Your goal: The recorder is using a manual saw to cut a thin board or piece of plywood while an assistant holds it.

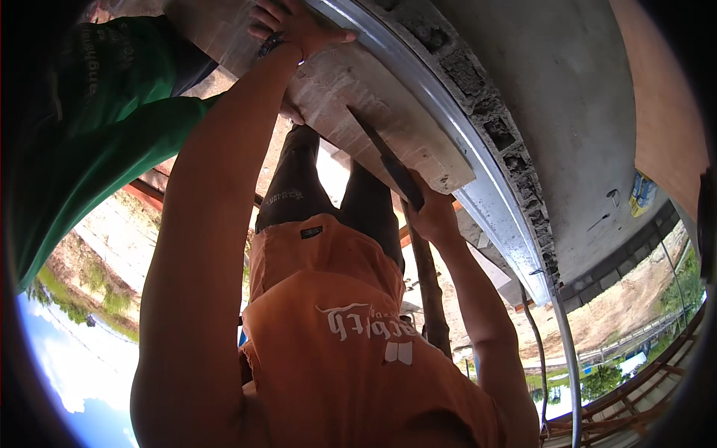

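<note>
- While the left hand [305, 31] lies with fingers wide on the board [399, 112], the right hand [435, 215] has its fingers around the handle of the knife-like tool [387, 157].
- Its blade is over the board, which lies beside a metal channel [489, 198].
- I judge this tool light and stiff, safest by its handle.
- The board seems rigid; edges offer the hold.
</note>
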